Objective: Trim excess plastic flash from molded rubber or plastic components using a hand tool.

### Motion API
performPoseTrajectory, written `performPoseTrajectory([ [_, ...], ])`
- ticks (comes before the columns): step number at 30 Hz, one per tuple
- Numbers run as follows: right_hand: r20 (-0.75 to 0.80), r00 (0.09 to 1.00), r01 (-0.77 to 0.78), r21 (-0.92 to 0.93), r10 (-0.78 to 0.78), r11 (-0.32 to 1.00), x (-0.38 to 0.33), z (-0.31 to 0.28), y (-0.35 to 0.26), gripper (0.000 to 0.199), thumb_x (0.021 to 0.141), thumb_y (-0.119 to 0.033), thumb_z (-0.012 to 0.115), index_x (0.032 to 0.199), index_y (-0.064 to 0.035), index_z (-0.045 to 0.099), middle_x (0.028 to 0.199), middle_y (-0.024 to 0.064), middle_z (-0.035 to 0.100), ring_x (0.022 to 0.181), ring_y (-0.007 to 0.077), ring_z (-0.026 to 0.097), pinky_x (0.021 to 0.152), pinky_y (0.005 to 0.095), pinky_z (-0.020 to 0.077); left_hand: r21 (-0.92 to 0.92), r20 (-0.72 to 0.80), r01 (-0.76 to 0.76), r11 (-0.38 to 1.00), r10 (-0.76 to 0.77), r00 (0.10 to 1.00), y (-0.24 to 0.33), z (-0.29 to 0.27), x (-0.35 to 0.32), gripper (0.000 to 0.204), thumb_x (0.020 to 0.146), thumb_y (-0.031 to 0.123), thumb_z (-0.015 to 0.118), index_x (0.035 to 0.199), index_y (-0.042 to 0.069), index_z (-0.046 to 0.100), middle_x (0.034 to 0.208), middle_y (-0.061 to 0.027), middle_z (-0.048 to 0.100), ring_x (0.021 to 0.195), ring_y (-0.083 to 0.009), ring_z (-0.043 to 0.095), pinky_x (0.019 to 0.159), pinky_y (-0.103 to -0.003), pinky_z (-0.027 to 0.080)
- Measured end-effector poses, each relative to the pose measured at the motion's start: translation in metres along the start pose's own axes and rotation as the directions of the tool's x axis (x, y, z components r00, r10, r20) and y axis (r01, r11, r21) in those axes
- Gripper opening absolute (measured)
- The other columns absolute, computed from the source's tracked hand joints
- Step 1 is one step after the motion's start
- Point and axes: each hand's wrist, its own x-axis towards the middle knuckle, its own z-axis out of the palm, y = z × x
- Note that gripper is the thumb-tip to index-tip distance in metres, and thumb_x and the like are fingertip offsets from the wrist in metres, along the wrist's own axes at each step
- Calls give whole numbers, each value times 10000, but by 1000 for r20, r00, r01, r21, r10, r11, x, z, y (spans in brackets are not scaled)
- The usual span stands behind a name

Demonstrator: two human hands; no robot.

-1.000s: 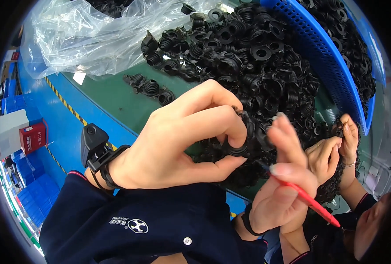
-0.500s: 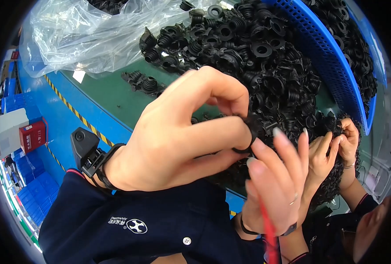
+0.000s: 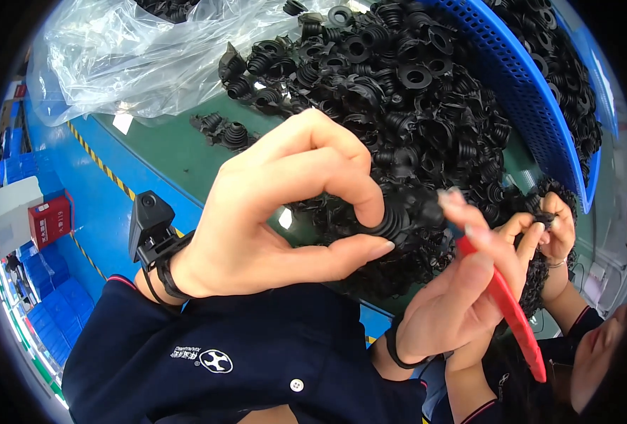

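My left hand (image 3: 271, 212) is curled, with thumb and forefinger closed on a black ribbed rubber boot (image 3: 396, 220) held above the pile. The boot's far end points toward my right hand (image 3: 462, 290), whose fingertips are smeared by motion. A long red tool handle (image 3: 507, 311) lies in the right hand, running down to the lower right; its working end is hidden or blurred, so its kind does not show. Around and behind both hands spreads a heap of similar black rubber boots (image 3: 426, 134) on the green table (image 3: 165, 152).
A blue perforated basket (image 3: 518, 78) full of black parts stands at the far right. Clear plastic sheeting (image 3: 137, 63) covers the far left. At the right, a co-worker's hands (image 3: 539, 230) handle another black part. A red box (image 3: 50, 220) stands at the left.
My right hand has turned and shifted right, bringing the red handle up into fuller view. The left hand's grip has opened out somewhat, so the rubber boot now shows more clearly.
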Motion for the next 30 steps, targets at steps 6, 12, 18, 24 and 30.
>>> performPoseTrajectory([
  [6,354,932,154,-204,-74,967,1,-15,-7,291,898,-347,308,934,-79,418,1136,274,436,1120,432,366,926,509,300,10,15,4,1000,-5,1000,4,-4,-1,254,552,102,750,722,61,566,817,-71,459,712,-140,447,622,-229,364],
  [12,495,869,197,-304,-22,932,5,-21,-17,315,897,-368,292,961,-86,416,1099,231,483,1119,432,367,943,510,272,-3,33,-9,1000,10,999,5,-4,0,249,556,116,757,720,67,577,820,-78,463,705,-143,450,606,-229,361],
  [18,577,814,262,-466,66,845,9,-23,-25,332,900,-359,283,974,-73,434,1037,188,545,1114,430,375,961,513,238,50,57,-53,997,50,997,5,-6,0,254,545,120,763,726,74,591,819,-82,465,694,-144,454,603,-227,359],
  [24,612,791,474,-637,24,608,4,-14,-36,288,897,-326,314,992,-84,439,1012,135,566,1064,412,424,918,597,208,85,47,-44,995,40,998,7,-7,2,244,549,130,762,721,76,597,814,-76,463,695,-141,453,601,-223,356],
  [30,361,927,373,-841,-106,393,5,-5,-21,170,860,-92,390,968,10,473,887,150,599,876,291,554,914,533,297,88,-1,-121,989,122,993,6,-1,2,233,548,94,754,716,75,593,813,-58,437,704,-171,443,635,-254,359],
])
